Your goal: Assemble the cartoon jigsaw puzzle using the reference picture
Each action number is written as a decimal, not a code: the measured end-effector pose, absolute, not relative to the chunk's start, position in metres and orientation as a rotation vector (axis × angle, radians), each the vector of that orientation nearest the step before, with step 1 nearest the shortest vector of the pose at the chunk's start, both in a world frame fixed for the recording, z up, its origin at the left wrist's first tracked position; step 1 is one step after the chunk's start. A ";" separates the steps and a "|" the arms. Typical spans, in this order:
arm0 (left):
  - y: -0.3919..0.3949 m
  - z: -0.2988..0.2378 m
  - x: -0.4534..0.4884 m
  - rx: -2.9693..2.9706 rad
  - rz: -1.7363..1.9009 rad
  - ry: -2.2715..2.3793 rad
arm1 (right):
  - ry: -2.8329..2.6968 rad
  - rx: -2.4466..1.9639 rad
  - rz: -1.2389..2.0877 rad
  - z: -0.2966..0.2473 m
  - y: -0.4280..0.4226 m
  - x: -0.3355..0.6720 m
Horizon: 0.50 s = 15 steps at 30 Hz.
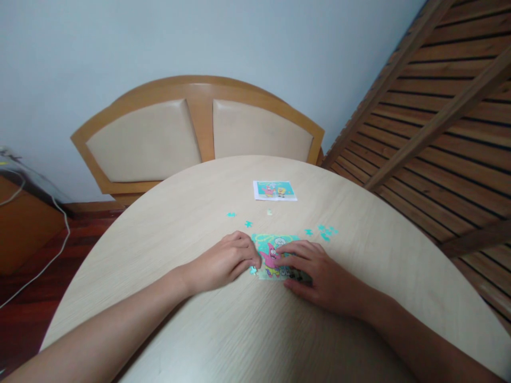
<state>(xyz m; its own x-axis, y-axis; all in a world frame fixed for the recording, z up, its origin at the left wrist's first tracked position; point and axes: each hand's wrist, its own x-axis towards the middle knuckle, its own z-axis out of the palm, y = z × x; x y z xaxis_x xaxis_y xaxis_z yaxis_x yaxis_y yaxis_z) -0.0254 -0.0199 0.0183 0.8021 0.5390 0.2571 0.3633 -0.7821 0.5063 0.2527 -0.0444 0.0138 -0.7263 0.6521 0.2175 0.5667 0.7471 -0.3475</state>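
A partly joined jigsaw puzzle (271,258) lies on the table in front of me, showing a pink starfish character and a pale-headed one on turquoise. At its left edge my left hand (235,259) has its fingers curled together, pinching a small turquoise puzzle piece (253,270) that shows under the fingertips. My right hand (315,268) rests over the puzzle's right side, fingers spread and pressed lightly on it, hiding part of the picture.
Behind the puzzle lies a reference picture card (276,191). Loose puzzle pieces (327,232) sit to the right, with several more beyond the puzzle. The round wooden table (179,207) meets a padded chair back (199,122); a slatted wooden panel (431,106) stands at right.
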 end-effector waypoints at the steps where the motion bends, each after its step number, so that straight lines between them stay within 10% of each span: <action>1: -0.020 0.018 -0.025 2.557 0.545 0.670 | -2.620 -0.944 0.368 0.014 -0.045 0.253; 15: -0.018 0.015 -0.024 2.491 0.599 0.647 | -2.619 -0.952 0.370 0.013 -0.045 0.254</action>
